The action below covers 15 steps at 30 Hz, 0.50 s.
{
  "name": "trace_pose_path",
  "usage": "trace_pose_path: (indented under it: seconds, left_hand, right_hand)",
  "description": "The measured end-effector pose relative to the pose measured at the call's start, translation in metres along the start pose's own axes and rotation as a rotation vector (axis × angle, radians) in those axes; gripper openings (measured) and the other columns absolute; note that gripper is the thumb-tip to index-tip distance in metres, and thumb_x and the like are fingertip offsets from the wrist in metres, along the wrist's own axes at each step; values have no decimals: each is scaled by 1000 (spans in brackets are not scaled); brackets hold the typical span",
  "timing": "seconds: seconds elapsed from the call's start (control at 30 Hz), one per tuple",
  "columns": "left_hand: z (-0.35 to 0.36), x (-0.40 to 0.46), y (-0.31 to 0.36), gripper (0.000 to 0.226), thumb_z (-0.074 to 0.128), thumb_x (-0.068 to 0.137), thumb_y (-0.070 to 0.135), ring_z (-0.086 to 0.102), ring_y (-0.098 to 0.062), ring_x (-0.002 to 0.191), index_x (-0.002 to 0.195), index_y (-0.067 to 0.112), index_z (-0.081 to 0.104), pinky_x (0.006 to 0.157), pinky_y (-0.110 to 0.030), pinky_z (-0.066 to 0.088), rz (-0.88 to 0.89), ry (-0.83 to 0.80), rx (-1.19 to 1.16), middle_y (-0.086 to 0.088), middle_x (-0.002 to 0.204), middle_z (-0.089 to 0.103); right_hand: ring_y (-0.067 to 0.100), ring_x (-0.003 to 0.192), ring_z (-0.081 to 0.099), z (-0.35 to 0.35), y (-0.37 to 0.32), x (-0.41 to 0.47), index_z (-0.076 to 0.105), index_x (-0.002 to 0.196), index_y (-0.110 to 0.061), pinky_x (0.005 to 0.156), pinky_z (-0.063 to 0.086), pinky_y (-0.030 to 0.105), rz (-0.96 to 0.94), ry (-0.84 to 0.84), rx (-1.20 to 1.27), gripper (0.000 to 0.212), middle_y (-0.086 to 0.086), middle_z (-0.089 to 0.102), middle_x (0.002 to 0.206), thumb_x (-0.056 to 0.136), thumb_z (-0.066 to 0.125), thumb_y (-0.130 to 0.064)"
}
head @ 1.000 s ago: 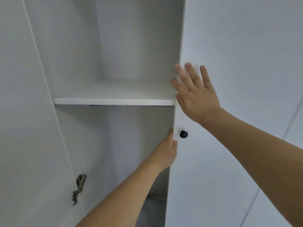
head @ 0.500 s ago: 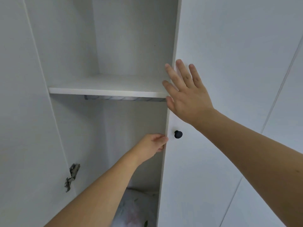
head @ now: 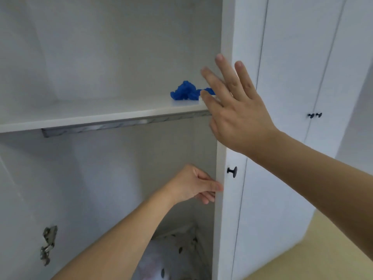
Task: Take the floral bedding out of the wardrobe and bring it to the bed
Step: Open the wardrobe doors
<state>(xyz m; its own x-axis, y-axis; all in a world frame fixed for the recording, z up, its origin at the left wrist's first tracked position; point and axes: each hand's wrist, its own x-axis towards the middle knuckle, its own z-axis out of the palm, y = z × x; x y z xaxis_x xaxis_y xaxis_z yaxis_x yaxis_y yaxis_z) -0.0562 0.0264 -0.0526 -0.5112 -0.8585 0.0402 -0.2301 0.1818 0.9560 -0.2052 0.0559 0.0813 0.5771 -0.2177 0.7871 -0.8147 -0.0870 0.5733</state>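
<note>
1. Wardrobe open; left hand (head: 193,183) grips the door (head: 220,199) edge beside the knob (head: 232,172), fingers curled round it.
2. Right hand (head: 236,110) lies flat, fingers spread, on the door's front.
3. Floral bedding (head: 173,257) lies at the wardrobe's bottom, untouched; removal and carrying remain.

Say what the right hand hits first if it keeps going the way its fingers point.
Probably nothing solid soon: the right hand points up and left along the door edge, above the blue bundle on the shelf. Depth is unclear; the wardrobe's back wall would come first.
</note>
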Motion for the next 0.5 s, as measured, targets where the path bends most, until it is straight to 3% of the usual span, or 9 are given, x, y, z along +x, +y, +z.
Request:
trace_pose_path:
  seconds: [0.07,0.13,0.2,0.27,0.37,0.5]
  left_hand:
    - [21,7,1,20,86,63,39,70,-14,64,70,22,79,58,-23,56,56,-31,37,-5,71,75]
    - [41,17,-1,48,86,55,55,70,-5,77,94,27,78,73,-23,57,130,-21,111,5,89,76]
    - [60,26,0,96,83,47,70,64,-1,103,131,31,59,91,-29,54,159,4,196,15,123,65]
    - [78,32,5,127,78,41,81,51,0,123,149,35,28,102,-31,47,150,27,270,20,147,43]
    - [107,45,16,132,72,43,86,25,1,141,151,42,9,114,-32,29,221,25,346,22,158,19]
    - [144,58,26,132,62,53,88,-8,5,145,153,35,-7,117,-31,11,298,32,440,22,160,-10]
  right_hand:
    - [45,142,22,-14,12,-14,62,120,1,117,16,57,32,-11,-69,43,19,37,150,86,36,-5]
    - [44,142,21,-25,24,-28,60,122,2,117,17,57,69,-38,-133,45,19,33,152,85,36,-4]
    - [42,143,21,-35,35,-42,56,127,2,117,18,57,108,-68,-200,48,19,29,153,84,35,-4]
    - [40,144,20,-44,46,-55,51,132,1,117,18,57,139,-104,-278,51,19,26,155,84,34,-4]
    - [36,146,18,-54,64,-74,43,139,0,117,17,56,164,-160,-381,54,16,23,157,86,32,-5]
    - [33,145,21,-60,91,-97,42,141,-1,117,20,54,188,-175,-470,55,13,26,156,87,34,-5]
